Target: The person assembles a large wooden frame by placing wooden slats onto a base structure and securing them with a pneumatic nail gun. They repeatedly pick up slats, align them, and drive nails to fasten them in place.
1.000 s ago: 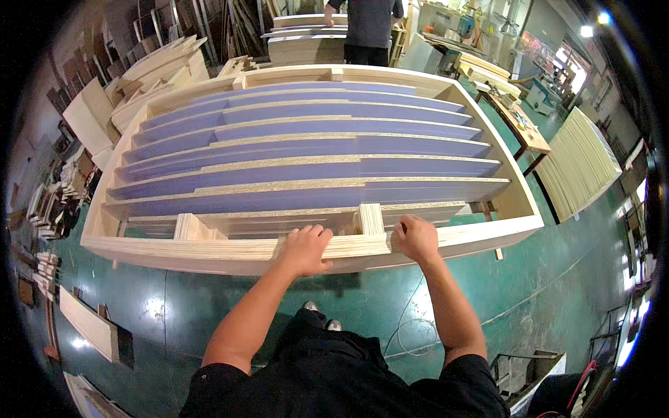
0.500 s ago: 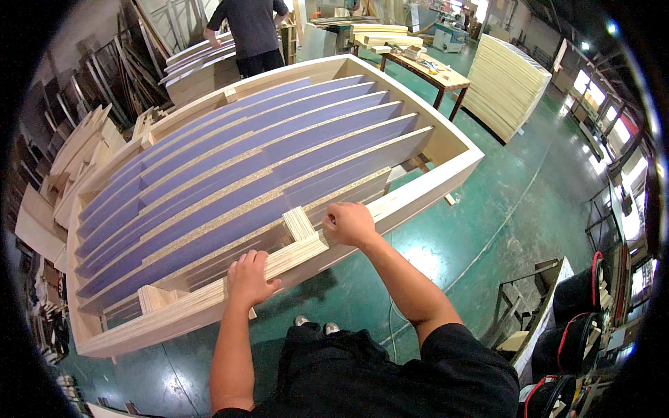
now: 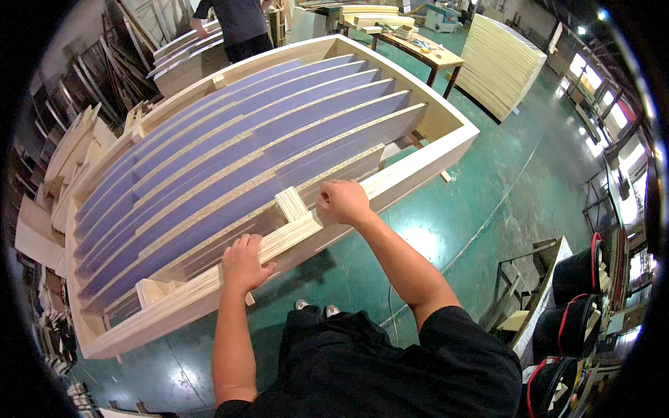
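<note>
1. The left grip [image 3: 244, 265] is resting over the near rail [image 3: 286, 239], fingers spreading across its top and thumb standing apart toward the body.
2. The right grip [image 3: 345, 203] is sitting farther right along that rail, fingers curling inward; whether it is pinching anything, I cannot tell.
3. Under the 2 grips, the wooden frame [image 3: 446, 157] is probably weighing a lot, being long and full of slats, and is seeming stiff. Its bare wood is likely giving decent friction. The thick rail is offering the surest hold, better with palms wide apart toward the corners; the slats' thin edges are looking easier to chip.
4. The frame is lying directly beneath the 2 grips and extending well beyond them, its near rail touching both.
5. Inside the rail, 1 plywood block [image 3: 291, 204] is standing just left of the right grip; a second block [image 3: 157, 291] is standing left of the left grip.
6. Beyond the grips, purple slats [image 3: 289, 143] are running side by side.
7. Farthest out, a co-worker [image 3: 240, 28] is standing past the frame, while a worktop [image 3: 447, 57] and a board stack [image 3: 495, 66] are occupying the area beyond the right grip.
</note>
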A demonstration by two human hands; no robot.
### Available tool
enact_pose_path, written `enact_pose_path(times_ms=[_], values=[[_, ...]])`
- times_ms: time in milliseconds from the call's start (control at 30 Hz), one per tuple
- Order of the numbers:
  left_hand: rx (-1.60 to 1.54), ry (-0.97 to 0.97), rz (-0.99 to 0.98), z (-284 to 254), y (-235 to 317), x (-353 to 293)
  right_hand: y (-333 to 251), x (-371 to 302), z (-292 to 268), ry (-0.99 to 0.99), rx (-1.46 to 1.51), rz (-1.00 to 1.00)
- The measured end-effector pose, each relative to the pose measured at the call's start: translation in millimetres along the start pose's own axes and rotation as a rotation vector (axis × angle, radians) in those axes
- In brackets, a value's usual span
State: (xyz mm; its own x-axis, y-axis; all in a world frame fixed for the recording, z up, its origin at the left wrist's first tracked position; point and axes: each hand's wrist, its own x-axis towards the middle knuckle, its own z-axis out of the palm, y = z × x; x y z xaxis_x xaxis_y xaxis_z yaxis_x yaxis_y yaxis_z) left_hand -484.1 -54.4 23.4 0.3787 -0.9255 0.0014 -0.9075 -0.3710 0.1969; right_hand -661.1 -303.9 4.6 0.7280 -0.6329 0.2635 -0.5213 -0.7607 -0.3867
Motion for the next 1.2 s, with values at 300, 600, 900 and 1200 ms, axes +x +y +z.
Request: enact_pose_path(times_ms=[300, 600, 900, 1200], values=[[-0.008, 0.008, 0.013, 2.1, -3.8, 0.8, -0.8, 2.4, -0.3, -0.018, 0.004, 0.018], [-0.001, 0.031, 0.025, 2.7, -5.1, 0.1, 1.5, 2.4, 5.9, -0.017, -0.011, 0.005], [-0.014, -0.006, 0.007, -0.8, -1.7, 0.7, -0.7, 0.3, 0.6, -0.013, 0.004, 0.016], [-0.006, 0.036, 0.047, 10.0, -13.7, 0.2, -2.3, 2.2, 2.5, 0.014, 0.005, 0.039]])
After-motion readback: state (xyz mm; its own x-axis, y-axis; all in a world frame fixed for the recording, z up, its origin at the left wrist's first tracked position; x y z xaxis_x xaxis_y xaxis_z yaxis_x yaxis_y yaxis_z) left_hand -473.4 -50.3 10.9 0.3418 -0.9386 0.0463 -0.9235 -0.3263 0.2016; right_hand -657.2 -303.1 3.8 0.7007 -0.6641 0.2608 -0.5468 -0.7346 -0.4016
